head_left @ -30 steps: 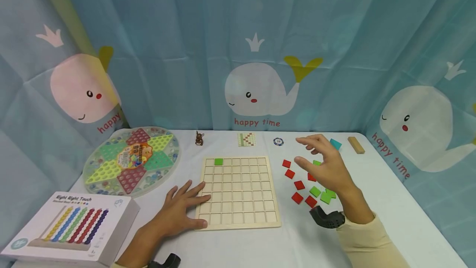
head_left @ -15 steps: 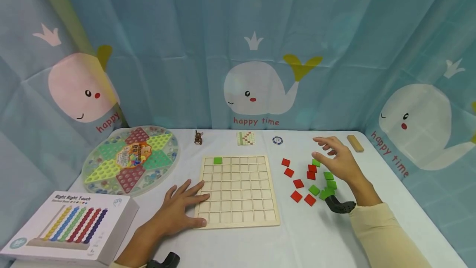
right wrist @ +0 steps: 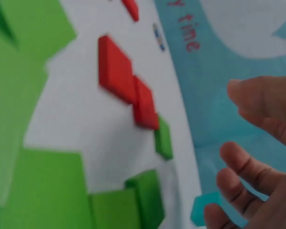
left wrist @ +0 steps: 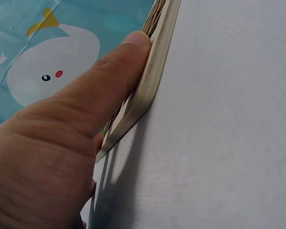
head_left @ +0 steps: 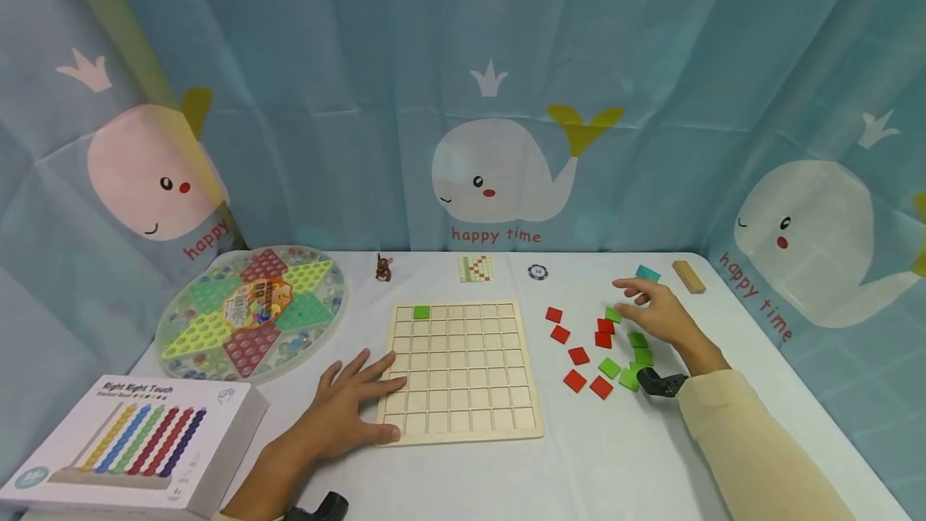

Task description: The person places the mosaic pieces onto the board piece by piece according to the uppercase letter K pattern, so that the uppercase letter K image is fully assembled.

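Note:
My left hand (head_left: 347, 412) rests with spread fingers on the left edge of a wooden grid board (head_left: 463, 376). In the left wrist view its thumb (left wrist: 119, 62) lies along the board's rim at the corner. One green square tile (head_left: 421, 312) sits in the board's top row. Over the loose tiles to the right hovers my right hand (head_left: 658, 316), fingers loosely bent, thumb apart, holding nothing. Nearest below it are a green tile (head_left: 612, 314), red tiles (head_left: 604, 339) and several more green tiles (head_left: 637, 340). The right wrist view shows its fingertips (right wrist: 236, 155) apart from the tiles.
Behind the right hand lie a teal piece (head_left: 648, 272) and a wooden block (head_left: 688, 276). A poker chip (head_left: 538, 272), patterned card (head_left: 475, 268) and small brown figurine (head_left: 383, 268) line the back. Left stand a round Chinese checkers set (head_left: 253, 312) and a white box (head_left: 137, 441).
My right hand has moved to the right, then lowered a little over the tiles. The teal piece, covered by it half a second ago, shows again. My left hand stays on the board.

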`<state>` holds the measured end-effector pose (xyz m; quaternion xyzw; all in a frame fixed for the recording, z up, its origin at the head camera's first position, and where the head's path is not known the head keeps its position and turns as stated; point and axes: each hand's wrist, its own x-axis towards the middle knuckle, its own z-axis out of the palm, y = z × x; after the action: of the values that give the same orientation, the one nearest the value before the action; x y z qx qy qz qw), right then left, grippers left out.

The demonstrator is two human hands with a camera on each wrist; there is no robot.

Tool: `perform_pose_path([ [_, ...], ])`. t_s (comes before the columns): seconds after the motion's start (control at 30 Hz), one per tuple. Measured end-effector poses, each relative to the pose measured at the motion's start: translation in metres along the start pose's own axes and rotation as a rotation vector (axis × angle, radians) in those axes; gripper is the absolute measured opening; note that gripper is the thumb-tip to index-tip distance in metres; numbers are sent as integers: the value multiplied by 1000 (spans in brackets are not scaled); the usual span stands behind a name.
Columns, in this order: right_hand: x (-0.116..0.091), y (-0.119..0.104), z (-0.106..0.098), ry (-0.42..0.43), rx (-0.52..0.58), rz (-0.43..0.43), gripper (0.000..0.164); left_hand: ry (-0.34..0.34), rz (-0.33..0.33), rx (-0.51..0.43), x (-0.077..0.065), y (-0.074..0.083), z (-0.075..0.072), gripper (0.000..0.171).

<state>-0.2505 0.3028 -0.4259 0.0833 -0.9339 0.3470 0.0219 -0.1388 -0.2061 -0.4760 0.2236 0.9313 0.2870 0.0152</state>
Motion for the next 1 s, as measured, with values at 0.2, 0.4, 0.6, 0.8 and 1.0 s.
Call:
perform_pose_path([
  [0.2,8,14,6,-106,-29,119,47,-3,-9,5,-1,1,0,76],
  [0.4,11,18,7,-155,-57,157,47,-3,-9,0,-1,2,0,75],
  [0.6,11,19,9,-156,-104,141,37,4,-4,9,-1,1,0,76],
  [0.8,9,20,8,-110,-140,93,29,10,2,6,0,1,0,76],
  [1.0,5,13,0,-36,-134,99,30,0,2,12,0,2,-2,75],
])
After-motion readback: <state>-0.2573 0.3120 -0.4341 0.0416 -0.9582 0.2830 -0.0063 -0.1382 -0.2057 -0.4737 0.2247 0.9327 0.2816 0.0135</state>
